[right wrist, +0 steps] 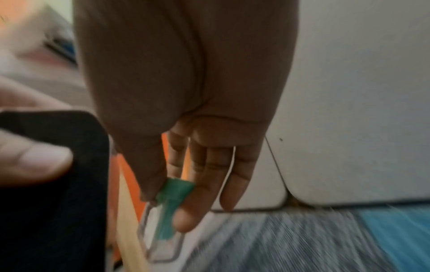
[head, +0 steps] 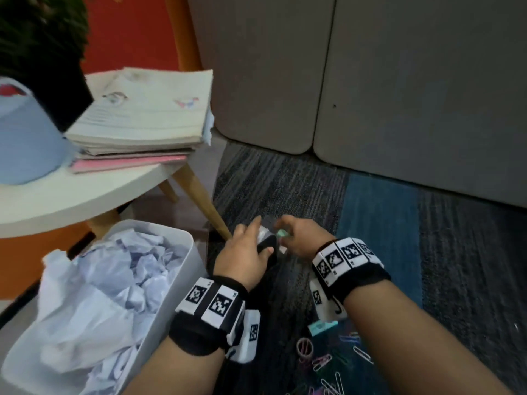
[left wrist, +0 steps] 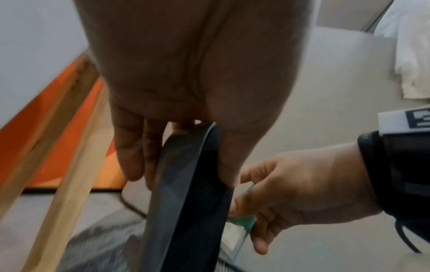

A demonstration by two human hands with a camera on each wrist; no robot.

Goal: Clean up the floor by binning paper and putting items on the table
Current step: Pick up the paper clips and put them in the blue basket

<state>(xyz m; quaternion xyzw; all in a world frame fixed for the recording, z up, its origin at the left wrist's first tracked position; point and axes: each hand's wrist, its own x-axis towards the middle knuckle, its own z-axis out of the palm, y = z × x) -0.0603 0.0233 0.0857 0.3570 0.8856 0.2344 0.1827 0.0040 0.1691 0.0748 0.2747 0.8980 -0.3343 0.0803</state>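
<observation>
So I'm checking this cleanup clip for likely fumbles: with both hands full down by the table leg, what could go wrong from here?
The right hand only pinches the green binder clip at its fingertips, so the clip could slip.
The left hand grips the flat black object by its edge, so it could tilt out.
Loose paper clips lie under the forearms and may get scattered.

- Looks like an office corner.
- Striped grey and blue carpet tiles [head: 370, 212] on the floor.
- Grey partition panels [head: 399, 81] at the far side.
- Stacked notebooks [head: 142, 121] on a small round worktop [head: 71, 195], left.
- Coloured paper clips [head: 336, 363] scattered near.
</observation>
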